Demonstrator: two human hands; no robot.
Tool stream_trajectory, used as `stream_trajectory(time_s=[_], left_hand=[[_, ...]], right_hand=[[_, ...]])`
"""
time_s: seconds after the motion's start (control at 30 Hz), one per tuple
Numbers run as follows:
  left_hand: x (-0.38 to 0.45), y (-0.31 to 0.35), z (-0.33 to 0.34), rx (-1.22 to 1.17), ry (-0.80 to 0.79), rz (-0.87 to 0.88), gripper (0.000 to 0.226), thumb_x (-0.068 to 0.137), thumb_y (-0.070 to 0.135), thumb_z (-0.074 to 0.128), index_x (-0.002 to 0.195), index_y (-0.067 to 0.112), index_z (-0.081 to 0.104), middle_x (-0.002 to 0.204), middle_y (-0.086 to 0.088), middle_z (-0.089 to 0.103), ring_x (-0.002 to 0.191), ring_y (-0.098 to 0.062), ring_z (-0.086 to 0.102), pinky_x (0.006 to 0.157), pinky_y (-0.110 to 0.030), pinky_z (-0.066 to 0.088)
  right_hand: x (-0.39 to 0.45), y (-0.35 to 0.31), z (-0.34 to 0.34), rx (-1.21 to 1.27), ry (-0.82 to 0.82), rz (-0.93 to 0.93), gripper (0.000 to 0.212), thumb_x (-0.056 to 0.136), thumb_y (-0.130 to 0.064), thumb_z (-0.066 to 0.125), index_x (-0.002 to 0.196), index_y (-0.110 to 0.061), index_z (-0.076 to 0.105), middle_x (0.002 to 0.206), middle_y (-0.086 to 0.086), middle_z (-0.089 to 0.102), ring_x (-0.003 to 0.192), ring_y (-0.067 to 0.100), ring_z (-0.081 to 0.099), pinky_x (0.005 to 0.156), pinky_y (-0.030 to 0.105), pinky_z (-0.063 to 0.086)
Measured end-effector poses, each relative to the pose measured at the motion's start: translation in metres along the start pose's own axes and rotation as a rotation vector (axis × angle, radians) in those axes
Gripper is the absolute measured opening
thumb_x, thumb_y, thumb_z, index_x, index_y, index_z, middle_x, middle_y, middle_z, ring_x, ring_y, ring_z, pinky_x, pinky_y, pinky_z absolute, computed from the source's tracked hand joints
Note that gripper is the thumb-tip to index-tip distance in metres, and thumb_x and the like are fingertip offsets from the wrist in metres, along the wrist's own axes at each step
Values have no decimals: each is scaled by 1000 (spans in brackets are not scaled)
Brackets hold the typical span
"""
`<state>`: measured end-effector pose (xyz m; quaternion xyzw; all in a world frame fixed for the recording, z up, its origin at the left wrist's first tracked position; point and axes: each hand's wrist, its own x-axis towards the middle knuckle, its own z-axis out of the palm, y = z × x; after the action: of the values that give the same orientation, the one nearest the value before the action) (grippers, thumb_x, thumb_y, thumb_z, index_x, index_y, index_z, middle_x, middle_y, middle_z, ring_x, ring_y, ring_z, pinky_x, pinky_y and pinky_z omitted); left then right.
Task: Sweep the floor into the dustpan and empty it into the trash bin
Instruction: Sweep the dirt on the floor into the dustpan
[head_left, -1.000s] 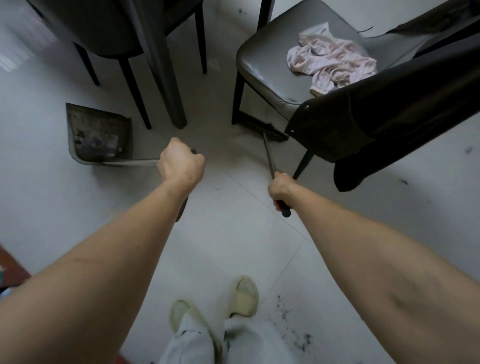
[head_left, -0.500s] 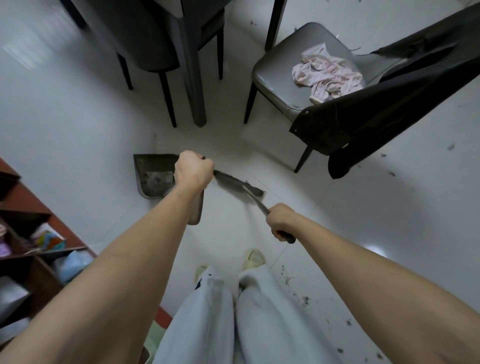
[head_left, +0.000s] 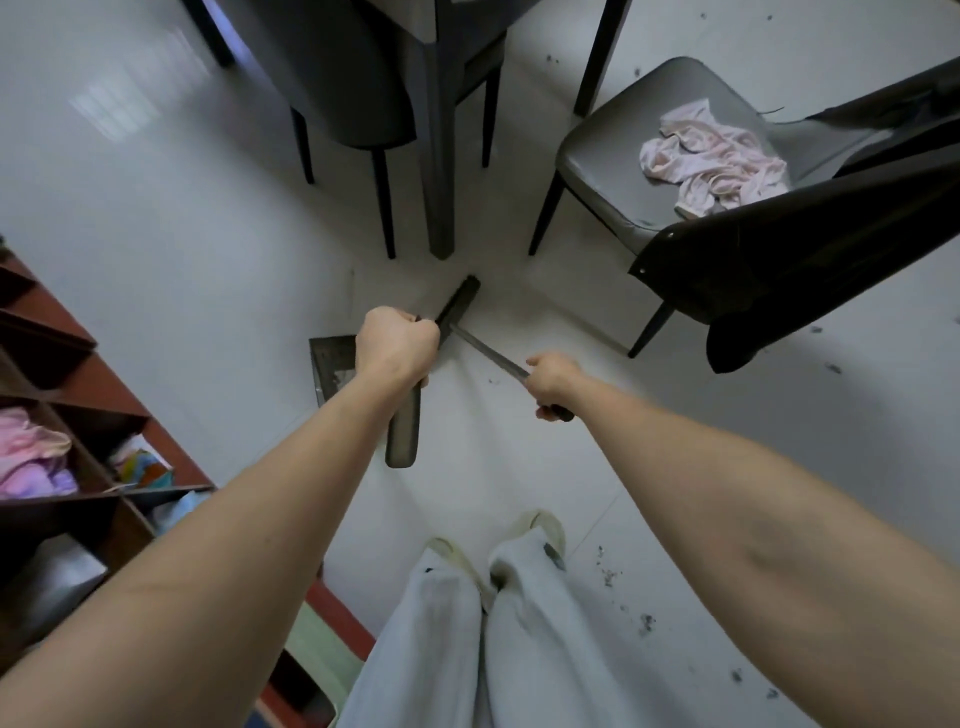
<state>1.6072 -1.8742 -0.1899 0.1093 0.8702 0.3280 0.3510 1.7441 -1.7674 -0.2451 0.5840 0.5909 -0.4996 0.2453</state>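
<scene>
Seen from above, left to right: a red-brown shelf unit (head_left: 78, 364) at the left edge, pink cloth (head_left: 28, 457) bundled in one compartment and colourful items in the next; beside it, on pale floor tiles (head_left: 182, 249), the dustpan (head_left: 332, 364), its open tray partly hidden behind the left hand (head_left: 397, 345); that hand clenched in a fist round the dustpan's handle, which runs down past the wrist; just right of the fist, the broom (head_left: 460, 306), dark head down on the floor near the foot of a table leg (head_left: 439, 156), thin shaft slanting back to the right hand (head_left: 553, 382), fingers wrapped round the dark grip at its end; broom head and dustpan close together, contact between them not discernible; farther right, a grey chair (head_left: 613, 171) bearing a crumpled pink garment (head_left: 711, 161) (a black cloth (head_left: 789, 260) draped over the backrest); dark specks of debris (head_left: 610, 574) scattered on the tiles at lower right, beside white trouser legs (head_left: 467, 639) and pale slippers; no trash bin in frame.
</scene>
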Motion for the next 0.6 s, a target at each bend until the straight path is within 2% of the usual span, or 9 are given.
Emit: stream_trajectory(time_s=[0.03,0.1,0.23,0.3,0.37,0.43,0.5,0.6], left_hand=[[-1,2,0,7,-8,3,31,85,4,45,56,14,38,49,-7,44,42,-27,54,46,-24,37],[-3,2,1,25,-23,19,29,84,4,44,57,12,39,50,-8,46,39,-25,51,45,-24,37],[-17,2,10,64,-90,36,26,82,4,44,58,12,40,52,-7,46,40,-23,49,49,-26,41],[-26,0,15,80,-135,51,22,79,7,45,58,14,40,54,-7,46,47,-28,52,54,-31,48],[-28,-5,16,84,-146,48,19,79,11,46,61,15,40,55,-8,46,54,-30,55,61,-39,53],[-38,-4,18,121,-172,70,22,83,9,47,62,13,41,54,-8,48,48,-29,53,59,-37,51],[-53,2,18,142,-188,93,23,86,7,46,63,10,43,52,-9,48,41,-26,50,52,-30,45],[-74,11,22,126,-212,104,24,87,6,45,63,11,43,49,-8,45,40,-24,47,51,-28,42]], right_hand=[[0,-1,6,-177,38,-22,34,94,1,36,122,-9,51,78,12,50,64,29,58,57,33,53],[2,3,24,-442,92,-39,35,92,2,36,122,-7,52,79,11,47,73,29,53,63,34,49],[-2,37,48,-545,105,-7,43,91,-1,37,132,-9,47,100,13,49,89,30,54,71,32,46],[-12,64,49,-542,84,42,47,91,0,36,136,-10,44,98,12,47,85,28,52,69,31,45],[-20,88,46,-553,63,89,49,91,0,34,138,-11,43,88,9,45,72,23,50,59,29,44],[-39,121,42,-547,51,155,47,92,-1,34,137,-10,44,76,6,40,59,18,42,47,26,36],[-60,150,39,-513,44,218,46,92,-2,36,136,-11,45,74,4,37,56,16,37,44,25,31],[-84,182,41,-479,38,288,41,94,-4,38,134,-9,46,74,4,37,56,16,36,44,26,30]])
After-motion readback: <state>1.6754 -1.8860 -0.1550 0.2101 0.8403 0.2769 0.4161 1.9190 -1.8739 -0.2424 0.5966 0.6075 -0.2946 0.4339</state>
